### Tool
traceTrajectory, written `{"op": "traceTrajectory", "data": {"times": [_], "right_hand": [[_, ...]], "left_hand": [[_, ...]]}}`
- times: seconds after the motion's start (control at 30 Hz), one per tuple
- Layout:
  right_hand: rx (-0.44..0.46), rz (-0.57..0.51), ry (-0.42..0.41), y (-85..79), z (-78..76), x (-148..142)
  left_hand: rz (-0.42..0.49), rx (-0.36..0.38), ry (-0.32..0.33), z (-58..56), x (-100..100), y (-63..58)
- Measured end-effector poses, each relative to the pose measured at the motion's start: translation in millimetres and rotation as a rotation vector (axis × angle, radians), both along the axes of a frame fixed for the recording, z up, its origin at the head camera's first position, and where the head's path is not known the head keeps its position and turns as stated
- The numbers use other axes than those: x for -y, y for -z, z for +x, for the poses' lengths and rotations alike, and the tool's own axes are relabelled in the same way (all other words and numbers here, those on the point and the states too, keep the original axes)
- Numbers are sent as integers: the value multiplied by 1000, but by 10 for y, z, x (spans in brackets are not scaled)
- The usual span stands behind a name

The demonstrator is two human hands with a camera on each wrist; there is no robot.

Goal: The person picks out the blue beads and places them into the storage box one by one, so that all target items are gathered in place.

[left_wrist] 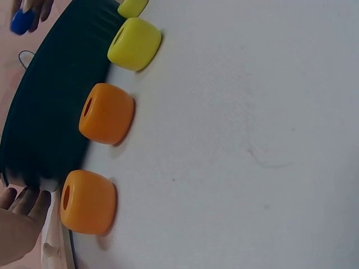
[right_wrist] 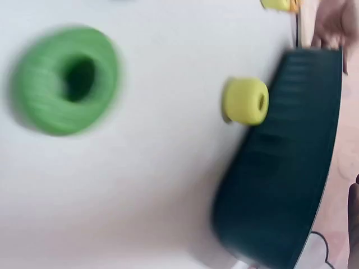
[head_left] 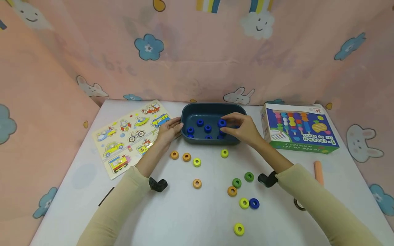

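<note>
A dark blue-green plastic tray (head_left: 212,141) stands at the back middle of the table with several blue beads (head_left: 207,128) in it. My left hand (head_left: 168,131) is at its left end, fingertips against the outer wall near the rim. Over the tray's right part, my right hand (head_left: 241,129) pinches a blue bead (head_left: 221,123) between thumb and fingers. That bead (left_wrist: 22,21) shows above the rim in the left wrist view. On the table before the tray lie orange beads (head_left: 186,157), yellow beads (head_left: 224,153), green beads (head_left: 249,176) and one blue bead (head_left: 254,203).
A wooden picture puzzle board (head_left: 129,136) with vehicles lies at the left. The bead set's box (head_left: 300,128) stands at the back right. An orange stick (head_left: 318,172) and a dark round object (head_left: 299,205) lie by the right sleeve. A patterned pink cloth (head_left: 191,78) hangs behind the table.
</note>
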State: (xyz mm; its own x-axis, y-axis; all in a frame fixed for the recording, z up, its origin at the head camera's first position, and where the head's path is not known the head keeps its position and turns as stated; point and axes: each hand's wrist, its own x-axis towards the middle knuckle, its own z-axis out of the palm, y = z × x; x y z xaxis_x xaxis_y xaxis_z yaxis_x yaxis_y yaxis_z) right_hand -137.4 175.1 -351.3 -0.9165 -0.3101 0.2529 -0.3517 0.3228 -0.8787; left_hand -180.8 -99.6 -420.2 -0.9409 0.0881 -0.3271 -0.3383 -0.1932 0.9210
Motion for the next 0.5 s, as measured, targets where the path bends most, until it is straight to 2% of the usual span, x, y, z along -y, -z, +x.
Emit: {"op": "traceTrajectory", "data": {"times": [0.13,0.23,0.33,0.5], "right_hand": [[-15,6,35,-9,-154,33],[-13,2,63,3,-202,40],[1,-2,87,29,-201,14],[27,-9,83,49,-145,-41]], "left_hand": [[-20,-29,0,6,-14,39],[-25,-59,-7,16,-19,52],[-29,-76,-3,31,-23,42],[-32,-52,-1,9,-11,45]]}}
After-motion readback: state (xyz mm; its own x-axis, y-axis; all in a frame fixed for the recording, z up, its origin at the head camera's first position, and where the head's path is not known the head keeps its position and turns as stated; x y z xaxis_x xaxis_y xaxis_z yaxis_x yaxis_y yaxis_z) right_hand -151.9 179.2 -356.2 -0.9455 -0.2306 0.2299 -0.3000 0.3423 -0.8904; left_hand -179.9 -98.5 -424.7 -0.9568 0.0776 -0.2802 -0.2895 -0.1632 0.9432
